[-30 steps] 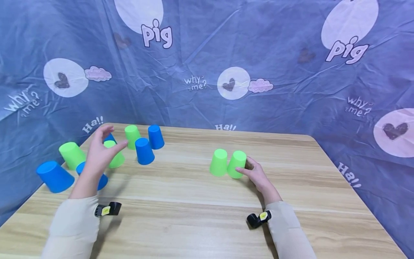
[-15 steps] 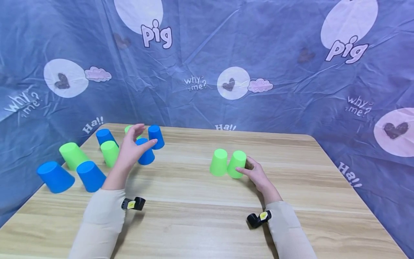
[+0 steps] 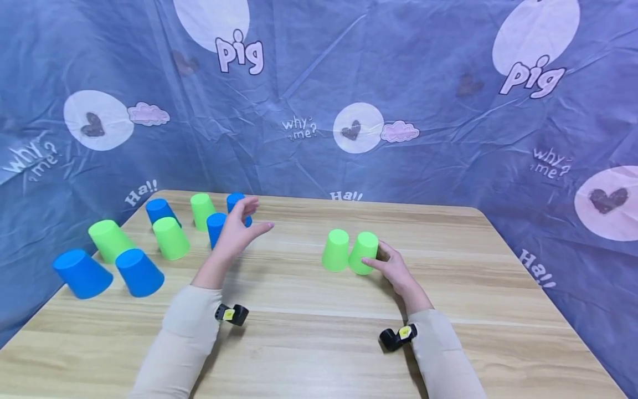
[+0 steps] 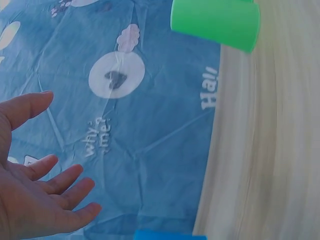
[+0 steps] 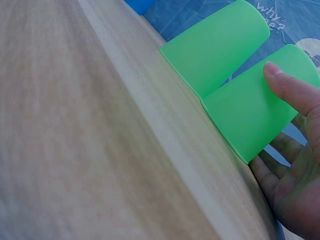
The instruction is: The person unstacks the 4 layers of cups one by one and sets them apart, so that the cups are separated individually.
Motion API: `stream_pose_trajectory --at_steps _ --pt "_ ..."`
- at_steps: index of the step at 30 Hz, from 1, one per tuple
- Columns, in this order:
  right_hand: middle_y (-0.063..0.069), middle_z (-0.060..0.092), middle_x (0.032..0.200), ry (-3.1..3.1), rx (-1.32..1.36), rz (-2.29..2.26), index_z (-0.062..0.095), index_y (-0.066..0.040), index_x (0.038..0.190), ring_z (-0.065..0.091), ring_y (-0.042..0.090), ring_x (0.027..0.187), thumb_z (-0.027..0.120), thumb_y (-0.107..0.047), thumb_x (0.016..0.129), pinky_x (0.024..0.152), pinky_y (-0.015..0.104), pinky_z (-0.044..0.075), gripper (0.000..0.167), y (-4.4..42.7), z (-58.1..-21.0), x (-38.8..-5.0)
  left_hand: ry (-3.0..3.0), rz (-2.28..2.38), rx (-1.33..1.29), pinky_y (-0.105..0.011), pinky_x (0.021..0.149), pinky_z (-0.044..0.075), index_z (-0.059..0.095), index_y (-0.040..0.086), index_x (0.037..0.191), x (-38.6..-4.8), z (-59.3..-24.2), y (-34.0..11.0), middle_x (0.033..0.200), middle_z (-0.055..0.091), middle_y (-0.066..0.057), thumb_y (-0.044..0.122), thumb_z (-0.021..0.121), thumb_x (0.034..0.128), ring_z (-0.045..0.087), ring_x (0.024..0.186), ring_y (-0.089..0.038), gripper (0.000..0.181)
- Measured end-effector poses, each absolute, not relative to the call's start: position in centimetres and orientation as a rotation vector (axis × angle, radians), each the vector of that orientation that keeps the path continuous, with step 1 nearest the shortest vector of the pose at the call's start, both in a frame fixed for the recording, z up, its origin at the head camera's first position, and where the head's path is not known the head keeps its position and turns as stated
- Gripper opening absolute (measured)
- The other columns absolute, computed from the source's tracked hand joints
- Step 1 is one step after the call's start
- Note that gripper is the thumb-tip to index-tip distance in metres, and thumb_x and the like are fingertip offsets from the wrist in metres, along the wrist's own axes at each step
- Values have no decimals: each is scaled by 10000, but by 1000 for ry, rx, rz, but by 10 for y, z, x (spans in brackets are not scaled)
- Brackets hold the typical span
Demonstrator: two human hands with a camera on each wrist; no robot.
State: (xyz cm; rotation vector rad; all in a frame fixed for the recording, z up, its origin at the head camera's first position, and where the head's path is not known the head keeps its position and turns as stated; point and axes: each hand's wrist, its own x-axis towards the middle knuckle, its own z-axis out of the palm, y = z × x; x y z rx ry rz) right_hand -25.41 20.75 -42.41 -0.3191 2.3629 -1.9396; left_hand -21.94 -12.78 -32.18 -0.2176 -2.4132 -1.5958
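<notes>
Two green cups stand upside down side by side near the table's middle, the left cup (image 3: 335,250) and the right cup (image 3: 363,254). My right hand (image 3: 397,272) holds the right cup, thumb (image 5: 287,87) on its near side and fingers round behind it. In the right wrist view the two cups touch or nearly touch at their rims. My left hand (image 3: 234,233) is in the air with fingers spread and holds nothing. It partly hides a near blue cup (image 3: 214,227) and a far blue cup (image 3: 235,200).
More upside-down cups stand at the left: blue cups (image 3: 83,274) (image 3: 139,272) (image 3: 161,211) and green cups (image 3: 109,241) (image 3: 171,238) (image 3: 201,210). The wooden table (image 3: 299,332) ends at a printed blue cloth (image 3: 299,83) behind and at both sides.
My left hand has moved right, away from the left-hand cups, to in front of the two blue cups. My right hand and the two green cups by it have stayed put.
</notes>
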Motion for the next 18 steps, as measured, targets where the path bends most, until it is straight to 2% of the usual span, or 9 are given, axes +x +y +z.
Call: stream_pose_trajectory --at_steps 12,18 --pt "147 399 1276 2351 -322 -1942 370 -50 1292 338 259 1175 672 -175 744 994 395 202 638 208 -425 -255 -2437 -1746 -228 -402 971 252 333 38 1277 -232 -339 -87 1264 385 -125 220 671 754 327 1174 -248 649" --pt "149 403 1273 2346 -325 -1949 373 -51 1291 339 258 1175 671 -169 745 994 393 201 633 208 -425 -255 -2412 -1832 -263 -410 934 310 358 30 1257 -239 -348 -69 1255 381 -168 153 680 734 344 1155 -288 626"
